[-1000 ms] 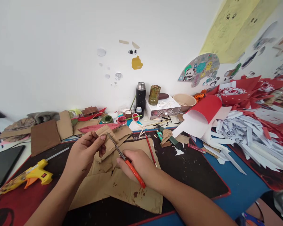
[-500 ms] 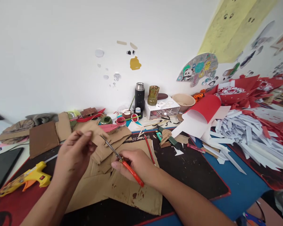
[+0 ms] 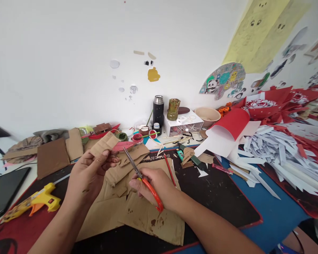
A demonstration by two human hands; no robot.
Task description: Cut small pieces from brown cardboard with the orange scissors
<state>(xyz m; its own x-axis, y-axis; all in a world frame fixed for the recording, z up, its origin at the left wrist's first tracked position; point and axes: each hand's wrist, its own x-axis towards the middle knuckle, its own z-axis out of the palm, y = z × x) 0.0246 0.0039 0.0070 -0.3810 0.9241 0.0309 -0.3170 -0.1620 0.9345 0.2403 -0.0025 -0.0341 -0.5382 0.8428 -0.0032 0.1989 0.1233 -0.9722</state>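
Between the thumb and fingers of my left hand (image 3: 91,173) is a small piece of cardboard (image 3: 105,144), held up above the mat. My right hand (image 3: 155,183) grips a pair of scissors (image 3: 151,192) by its orange-red handles, blades pointing up and to the left. The blades are slightly parted and stand apart from the cardboard piece, to its right. Beneath both hands lie several layered cardboard sheets (image 3: 159,225), the front one stained with brown spots. A red pencil-like stick (image 3: 170,171) rests just beyond my right hand.
At left lie a yellow glue gun (image 3: 46,199) and a black phone (image 3: 7,190). Paint pots (image 3: 137,138), a black flask (image 3: 158,111) and a white box (image 3: 184,123) line the wall. A box cutter (image 3: 196,160) and heaped white paper strips (image 3: 275,151) are on the right.
The scissors have come away from the cardboard piece, which now stands more upright in my left hand. The view has shifted slightly.
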